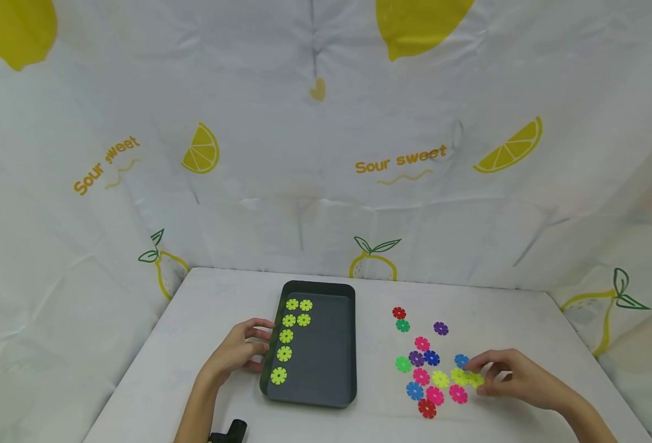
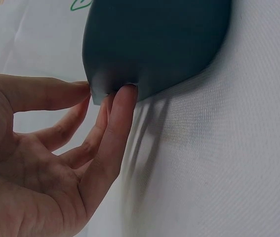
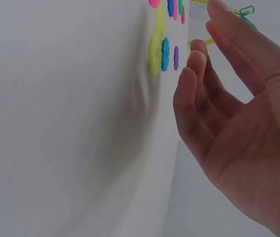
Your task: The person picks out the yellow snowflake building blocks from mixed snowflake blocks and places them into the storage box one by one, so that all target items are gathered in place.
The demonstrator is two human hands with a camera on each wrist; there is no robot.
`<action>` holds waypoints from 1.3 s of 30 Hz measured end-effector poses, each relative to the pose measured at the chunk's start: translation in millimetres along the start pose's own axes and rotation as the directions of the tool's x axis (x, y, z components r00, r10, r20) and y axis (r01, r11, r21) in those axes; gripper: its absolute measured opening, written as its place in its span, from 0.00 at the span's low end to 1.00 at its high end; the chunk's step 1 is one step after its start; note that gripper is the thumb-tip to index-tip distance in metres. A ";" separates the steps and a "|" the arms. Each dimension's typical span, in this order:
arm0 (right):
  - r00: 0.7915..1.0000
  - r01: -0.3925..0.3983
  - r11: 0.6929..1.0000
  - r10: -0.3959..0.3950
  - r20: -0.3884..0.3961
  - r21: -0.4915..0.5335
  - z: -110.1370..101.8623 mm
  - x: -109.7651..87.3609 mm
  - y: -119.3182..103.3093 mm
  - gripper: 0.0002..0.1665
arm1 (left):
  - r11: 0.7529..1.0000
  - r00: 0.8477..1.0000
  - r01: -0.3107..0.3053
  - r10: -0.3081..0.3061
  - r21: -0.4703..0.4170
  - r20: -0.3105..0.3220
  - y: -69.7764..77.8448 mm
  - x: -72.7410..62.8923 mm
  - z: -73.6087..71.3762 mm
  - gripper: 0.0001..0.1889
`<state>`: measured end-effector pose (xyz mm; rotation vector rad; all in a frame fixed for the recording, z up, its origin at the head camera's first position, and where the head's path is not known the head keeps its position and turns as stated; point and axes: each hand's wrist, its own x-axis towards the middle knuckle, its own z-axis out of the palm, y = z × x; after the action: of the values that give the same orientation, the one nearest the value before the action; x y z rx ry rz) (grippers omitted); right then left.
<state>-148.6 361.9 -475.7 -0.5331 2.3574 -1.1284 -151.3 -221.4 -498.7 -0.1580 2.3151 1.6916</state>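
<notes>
My left hand (image 1: 234, 354) grips the left wall of a dark grey tray (image 1: 326, 403), fingertips at its rim and against its outer side in the left wrist view. Inside stand yellow notched plastic discs (image 1: 286, 336): several in a column along the left wall, two in a second column at the far end. On the right, my right hand (image 1: 520, 378) hovers over the pile with thumb and fingers apart and nothing between them. Just under its fingertips lies a yellow disc (image 1: 475, 379), next to two more, one yellow disc (image 1: 440, 379) further left.
Loose discs in other colours lie right of the tray: a red disc (image 1: 399, 313), a purple disc (image 1: 441, 328), a blue disc (image 1: 461, 361) and several others. A black object (image 1: 232, 432) sits by the left forearm. A lemon-printed cloth (image 1: 304, 154) hangs behind the white table (image 1: 204, 301).
</notes>
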 end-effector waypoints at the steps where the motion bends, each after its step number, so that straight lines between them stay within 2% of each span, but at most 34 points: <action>1: 1.000 -0.006 1.000 0.006 -0.002 0.002 -0.7 -0.6 3.7 0.22 | 1.000 1.000 0.000 0.000 0.000 -0.001 0.3 0.0 0.0 0.28; 8: 0.999 -0.028 1.000 0.029 -0.021 0.009 -3.4 -0.7 26.5 0.25 | 1.000 1.000 -0.008 0.008 0.009 -0.018 0.8 1.2 1.2 0.29; 12: 0.996 -0.068 0.998 0.068 -0.048 0.004 -2.9 3.5 33.3 0.27 | 1.000 1.000 -0.009 0.009 0.009 -0.017 0.9 1.2 1.5 0.28; 18: 0.991 -0.127 0.992 0.127 -0.051 0.000 -3.1 5.4 34.0 0.28 | 1.000 1.000 -0.008 0.008 -0.004 0.007 2.3 -1.5 0.9 0.27; 28: 0.995 -0.084 0.996 0.084 -0.053 0.005 -1.8 6.0 36.6 0.26 | 1.000 1.000 -0.012 0.012 -0.001 0.009 1.1 -1.3 -0.1 0.27; 39: 0.990 -0.119 0.993 0.117 -0.079 -0.015 1.8 7.7 35.0 0.24 | 1.000 1.000 -0.005 0.005 -0.004 0.014 1.1 -1.9 -0.6 0.27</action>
<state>-158.8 377.2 -506.5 -0.3568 2.4341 -1.0914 -149.9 -221.8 -497.0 -0.1410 2.3047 1.6942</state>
